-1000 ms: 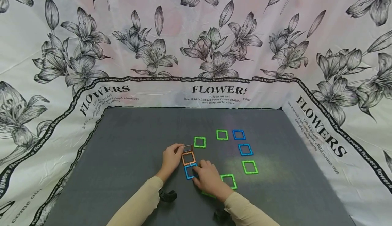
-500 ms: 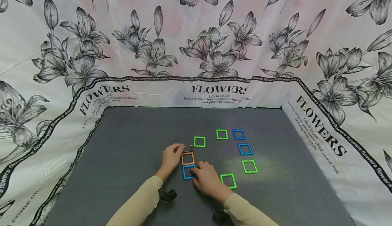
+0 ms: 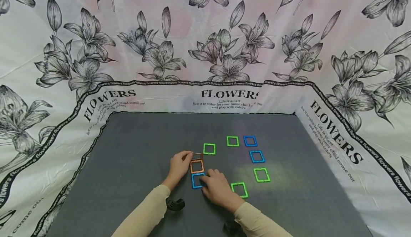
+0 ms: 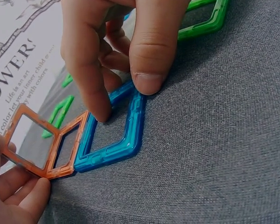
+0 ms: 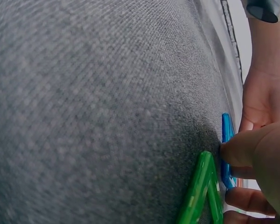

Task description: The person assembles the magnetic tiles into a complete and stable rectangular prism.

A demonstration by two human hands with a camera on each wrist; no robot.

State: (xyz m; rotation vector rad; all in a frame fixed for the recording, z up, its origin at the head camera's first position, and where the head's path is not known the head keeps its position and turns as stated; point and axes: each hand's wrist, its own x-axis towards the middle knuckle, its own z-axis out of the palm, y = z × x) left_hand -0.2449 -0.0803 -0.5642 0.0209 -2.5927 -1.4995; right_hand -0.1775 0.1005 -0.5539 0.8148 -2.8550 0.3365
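My left hand [image 3: 179, 167] holds an upright orange square magnetic tile [image 4: 31, 136] by its side edge. This tile stands along the far edge of a second orange tile [image 3: 197, 166], which lies flat. Nearer to me, a blue square magnetic tile [image 4: 113, 156] lies flat with its edge against the flat orange one. My right hand [image 3: 219, 190] pinches the blue tile's right side, thumb outside and index finger reaching into the frame. In the right wrist view, that hand [image 5: 266, 163] partly hides the blue tile [image 5: 227, 151].
Loose green tiles [image 3: 262, 175] and blue tiles [image 3: 257, 156] lie flat to the right and behind. One green tile [image 3: 239, 190] is beside my right wrist. A black curved object [image 3: 175, 205] is by my left sleeve. Flower-printed cloth [image 3: 231, 98] borders the grey surface [image 3: 138, 140].
My right hand has shifted the blue tile slightly left, into line with the flat orange tile. A green tile edge below the right hand is no longer visible. The left hand stays put.
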